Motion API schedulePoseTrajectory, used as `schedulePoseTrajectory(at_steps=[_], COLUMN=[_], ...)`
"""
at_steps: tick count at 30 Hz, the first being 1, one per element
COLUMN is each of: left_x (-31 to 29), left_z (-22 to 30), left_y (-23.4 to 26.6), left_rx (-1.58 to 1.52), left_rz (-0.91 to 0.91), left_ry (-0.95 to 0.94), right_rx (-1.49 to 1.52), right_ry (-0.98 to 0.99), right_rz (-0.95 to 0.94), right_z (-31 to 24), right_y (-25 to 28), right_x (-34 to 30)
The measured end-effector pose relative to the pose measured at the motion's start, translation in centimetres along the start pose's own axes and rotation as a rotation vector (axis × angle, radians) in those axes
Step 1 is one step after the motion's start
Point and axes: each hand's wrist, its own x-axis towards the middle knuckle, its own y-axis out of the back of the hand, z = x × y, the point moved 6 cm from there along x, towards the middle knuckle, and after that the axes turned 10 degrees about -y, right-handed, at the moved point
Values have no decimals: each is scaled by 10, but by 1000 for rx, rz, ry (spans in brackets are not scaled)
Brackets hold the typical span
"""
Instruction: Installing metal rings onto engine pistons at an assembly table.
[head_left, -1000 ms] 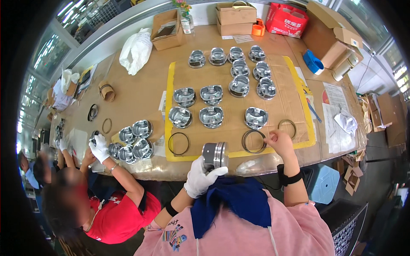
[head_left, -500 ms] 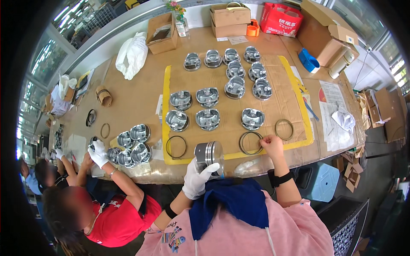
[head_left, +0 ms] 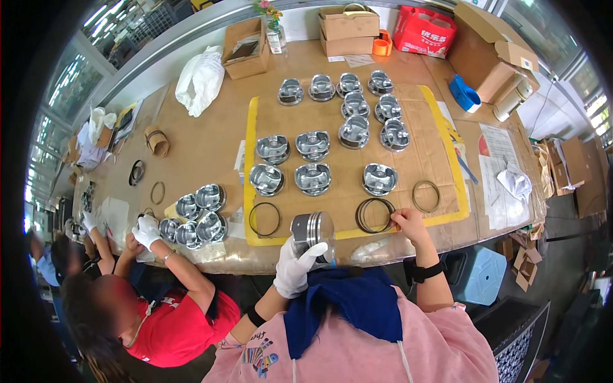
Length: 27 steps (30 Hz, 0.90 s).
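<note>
My left hand, in a white glove, is closed round a metal piston with grooves near one end, held tilted over the table's front edge. My bare right hand pinches the right edge of a dark piston ring at a small pile of rings. The ring's other side overlaps the pile. One more loose piston ring lies to the left of the held piston, and a brownish ring lies beyond my right hand. Several shiny pistons stand in groups on a yellow-edged cardboard sheet.
At my left, a co-worker in a red shirt has gloved hands near another group of pistons. Boxes, a red bag and a blue tape roll stand at the back. A blue stool is at right.
My right hand has shifted slightly, and the rings at its fingertips now look more spread apart. The left hand keeps the piston in nearly the same place. The view has moved a little.
</note>
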Motion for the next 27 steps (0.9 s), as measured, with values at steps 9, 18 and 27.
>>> schedulePoseTrajectory(at_steps=[9,18,27], left_x=[0,30,29], left_z=[-1,12,15], left_y=[0,-16,-15], left_rx=[1,99,-10], left_rz=[44,-118,-30], left_ry=[-1,-158,-98], right_rx=[10,34,362], right_ry=[123,316,195], right_rz=[53,-209,-324], right_z=[-26,-128,-123], right_y=[4,-24,-40], right_x=[-19,-97,-96])
